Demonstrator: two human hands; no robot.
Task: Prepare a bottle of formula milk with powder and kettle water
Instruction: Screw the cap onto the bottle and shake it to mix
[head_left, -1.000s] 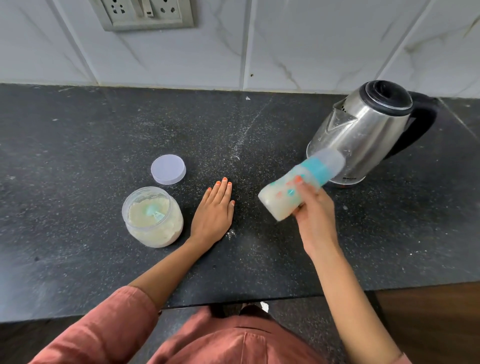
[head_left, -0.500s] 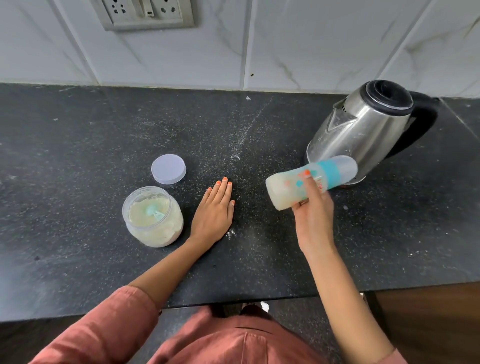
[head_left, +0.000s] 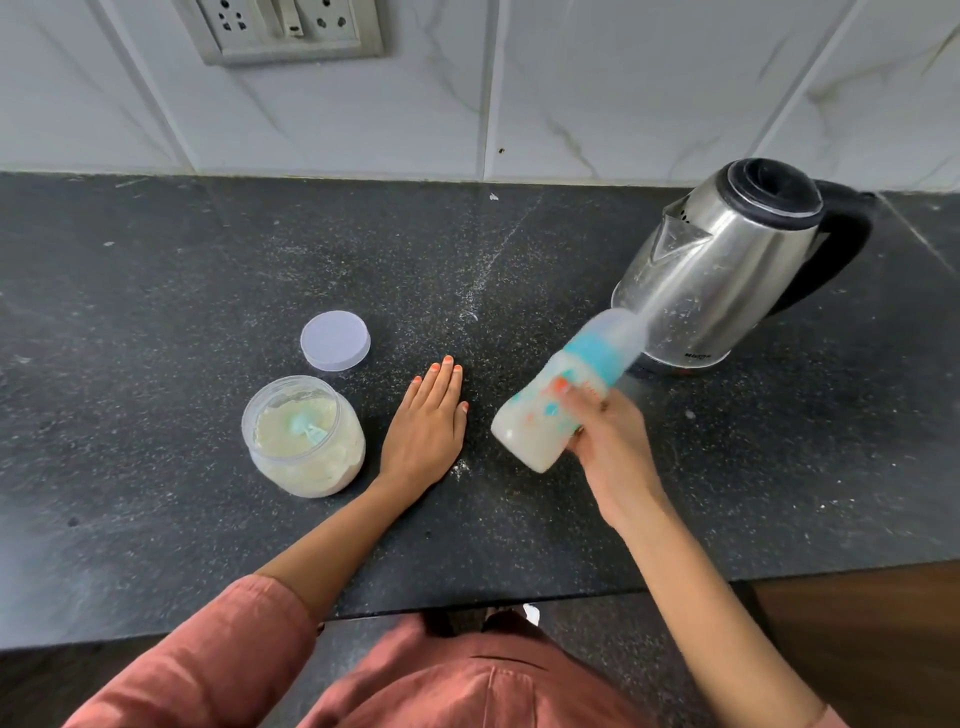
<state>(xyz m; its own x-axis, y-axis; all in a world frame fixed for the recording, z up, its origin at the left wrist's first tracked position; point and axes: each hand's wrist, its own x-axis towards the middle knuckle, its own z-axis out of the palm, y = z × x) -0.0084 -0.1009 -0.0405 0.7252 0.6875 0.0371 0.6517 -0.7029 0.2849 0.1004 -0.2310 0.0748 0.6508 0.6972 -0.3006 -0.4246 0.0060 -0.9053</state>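
A: The right hand (head_left: 605, 447) grips the milky bottle (head_left: 558, 400), tilted and blurred above the counter (head_left: 156, 312), just in front of the kettle (head_left: 727, 260) on the right.

B: And the left hand (head_left: 426, 426) lies flat, fingers straight, beside the open powder jar (head_left: 304, 436).

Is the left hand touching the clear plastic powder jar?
Apart. The head view shows dark counter between the left hand and the clear plastic powder jar.

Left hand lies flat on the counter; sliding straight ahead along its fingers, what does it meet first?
Only the streak of spilled powder, then the tiled wall, as far as this view shows. The left hand points between the lid and the kettle, likely clearing both.
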